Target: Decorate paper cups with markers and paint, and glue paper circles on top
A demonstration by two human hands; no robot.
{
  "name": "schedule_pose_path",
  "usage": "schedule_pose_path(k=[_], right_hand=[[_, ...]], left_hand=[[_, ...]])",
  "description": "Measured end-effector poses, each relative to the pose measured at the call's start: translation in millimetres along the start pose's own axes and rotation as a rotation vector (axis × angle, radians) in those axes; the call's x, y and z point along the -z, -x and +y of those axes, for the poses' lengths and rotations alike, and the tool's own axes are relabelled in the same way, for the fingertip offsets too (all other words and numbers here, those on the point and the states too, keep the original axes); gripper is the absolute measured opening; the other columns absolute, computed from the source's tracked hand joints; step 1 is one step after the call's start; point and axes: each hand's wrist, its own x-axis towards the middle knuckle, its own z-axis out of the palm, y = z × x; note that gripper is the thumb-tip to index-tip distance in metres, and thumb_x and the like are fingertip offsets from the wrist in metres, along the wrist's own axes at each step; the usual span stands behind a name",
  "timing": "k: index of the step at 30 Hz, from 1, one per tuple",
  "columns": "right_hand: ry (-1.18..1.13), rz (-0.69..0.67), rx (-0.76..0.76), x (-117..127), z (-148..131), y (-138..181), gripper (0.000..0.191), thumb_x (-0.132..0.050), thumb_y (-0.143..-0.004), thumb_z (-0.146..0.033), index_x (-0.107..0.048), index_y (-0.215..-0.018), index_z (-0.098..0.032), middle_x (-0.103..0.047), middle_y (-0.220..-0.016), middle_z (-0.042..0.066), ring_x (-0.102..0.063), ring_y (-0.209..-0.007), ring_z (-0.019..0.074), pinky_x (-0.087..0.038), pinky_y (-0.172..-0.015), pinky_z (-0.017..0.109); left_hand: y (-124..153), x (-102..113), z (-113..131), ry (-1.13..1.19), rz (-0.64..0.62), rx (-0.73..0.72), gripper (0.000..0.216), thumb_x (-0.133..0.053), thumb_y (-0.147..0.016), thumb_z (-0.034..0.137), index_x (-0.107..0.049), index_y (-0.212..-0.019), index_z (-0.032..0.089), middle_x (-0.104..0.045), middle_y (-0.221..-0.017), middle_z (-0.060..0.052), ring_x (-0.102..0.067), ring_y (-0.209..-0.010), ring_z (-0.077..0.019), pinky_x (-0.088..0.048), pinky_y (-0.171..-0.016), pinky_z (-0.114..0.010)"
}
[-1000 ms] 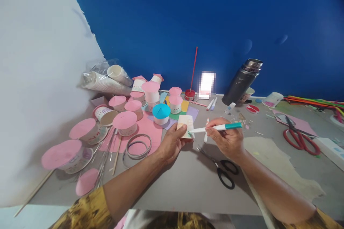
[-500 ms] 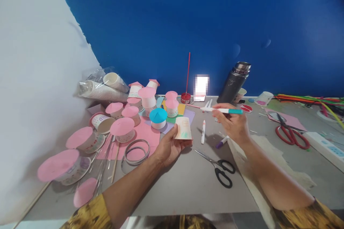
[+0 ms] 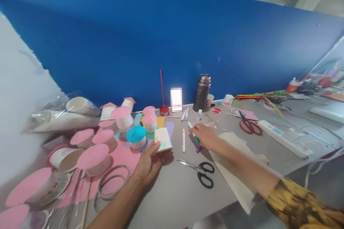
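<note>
Facing a blue wall across a gray table. Stretched forward from the lower right with the right arm, crossing above a pale cloth, with a yellow patterned sleeve near the elbow. Angled up from the bottom edge with the left arm. Turned knuckles up with the right hand, bent at the fingers beside black scissors, over a green-ended marker; cannot tell whether gripping or only touching it. Opened toward the right with the left hand, but closed lightly on a paper cup, pinched between thumb and fingers, right of a blue-topped cup. Between both hands, on the table, with a white marker
</note>
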Motion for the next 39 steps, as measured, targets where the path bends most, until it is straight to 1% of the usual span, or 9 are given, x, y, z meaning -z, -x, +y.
schedule_pose_path(k=[6, 9, 14, 18, 20, 24, 27, 30, 39], right_hand=[[-0.092, 0.103, -0.067, 28, -13, -2, 0.041, -0.057, -0.095, -0.009, -0.068, -0.132, -0.022, -0.073, -0.112, 0.013, -0.068, -0.102, 0.0271, -0.049, -0.077, 0.033], [-0.203, 0.167, -0.044, 46, -32, -3, 0.026, -0.056, -0.102, -0.025, -0.073, -0.122, -0.025, -0.077, -0.107, 0.006, -0.069, -0.099, 0.0213, -0.049, -0.082, 0.030], [-1.019, 0.230, 0.011, 34, -47, -22, 0.023, -0.067, -0.091, -0.027, -0.077, -0.110, -0.019, -0.079, -0.100, 0.005, -0.066, -0.078, 0.0158, -0.050, -0.075, 0.029], [-1.398, 0.057, 0.066, 9, -41, -24, 0.055, -0.067, -0.091, -0.055, -0.068, -0.130, -0.017, -0.076, -0.119, 0.014, -0.069, -0.089, 0.0191, -0.051, -0.064, 0.027], [-1.536, -0.044, 0.150, 3, -41, -21, 0.072, -0.072, -0.083, -0.067, -0.064, -0.138, -0.019, -0.072, -0.129, 0.014, -0.069, -0.104, 0.0232, -0.054, -0.070, 0.028], [-1.578, -0.038, 0.184, 1, -45, -15, 0.071, -0.080, -0.078, -0.066, -0.069, -0.131, -0.021, -0.073, -0.125, 0.011, -0.068, -0.113, 0.0273, -0.055, -0.091, 0.037], [-1.603, 0.079, 0.089, -1, -45, -16, 0.061, -0.078, -0.081, -0.064, -0.072, -0.124, -0.022, -0.075, -0.121, 0.010, -0.070, -0.110, 0.0275, -0.056, -0.091, 0.039], [-1.550, 0.204, 0.040, -8, -41, -20, 0.058, -0.079, -0.081, -0.062, -0.072, -0.123, -0.023, -0.076, -0.121, 0.010, -0.069, -0.114, 0.0284, -0.056, -0.094, 0.040], [-1.447, 0.312, 0.002, -17, -33, -25, 0.062, -0.075, -0.083, -0.064, -0.067, -0.128, -0.022, -0.072, -0.131, 0.014, -0.068, -0.116, 0.0285, -0.059, -0.089, 0.039]], left_hand=[[0, -6, 7, -0.010, 0.053, 0.030, 0.041, -0.068, -0.090, 0.019, -0.063, -0.131, 0.012, -0.077, -0.108, -0.016, -0.078, -0.093, -0.0305, -0.065, -0.086, -0.045], [2, -7, 9, -0.018, 0.035, 0.060, 0.051, -0.071, -0.087, 0.018, -0.060, -0.137, 0.013, -0.077, -0.112, -0.017, -0.078, -0.096, -0.0332, -0.065, -0.086, -0.046], [5, -3, 11, -0.036, -0.058, 0.106, 0.062, -0.078, -0.081, 0.023, -0.057, -0.139, 0.011, -0.077, -0.108, -0.018, -0.077, -0.094, -0.0350, -0.064, -0.078, -0.042], [8, -1, 7, -0.034, -0.281, 0.178, 0.060, -0.085, -0.077, 0.037, -0.065, -0.127, 0.010, -0.077, -0.099, -0.015, -0.076, -0.081, -0.0300, -0.060, -0.065, -0.032], [8, -2, 3, -0.042, -0.347, 0.190, 0.056, -0.082, -0.081, 0.042, -0.067, -0.125, 0.011, -0.077, -0.102, -0.014, -0.076, -0.080, -0.0281, -0.057, -0.062, -0.030], [7, -3, -4, -0.071, -0.394, 0.167, 0.052, -0.080, -0.085, 0.046, -0.069, -0.124, 0.013, -0.076, -0.106, -0.014, -0.075, -0.085, -0.0281, -0.058, -0.066, -0.032], [7, -2, -6, -0.038, -0.280, 0.145, 0.050, -0.079, -0.085, 0.052, -0.072, -0.117, 0.015, -0.074, -0.114, -0.015, -0.073, -0.093, -0.0274, -0.062, -0.076, -0.037], [6, 0, -8, -0.032, -0.133, 0.112, 0.034, -0.083, -0.084, 0.042, -0.075, -0.099, 0.013, -0.075, -0.101, -0.012, -0.071, -0.086, -0.0223, -0.061, -0.068, -0.031], [10, -13, -7, -0.034, -0.077, 0.015, 0.026, -0.092, -0.072, 0.026, -0.077, -0.086, 0.010, -0.074, -0.085, -0.009, -0.068, -0.076, -0.0158, -0.056, -0.064, -0.024]])
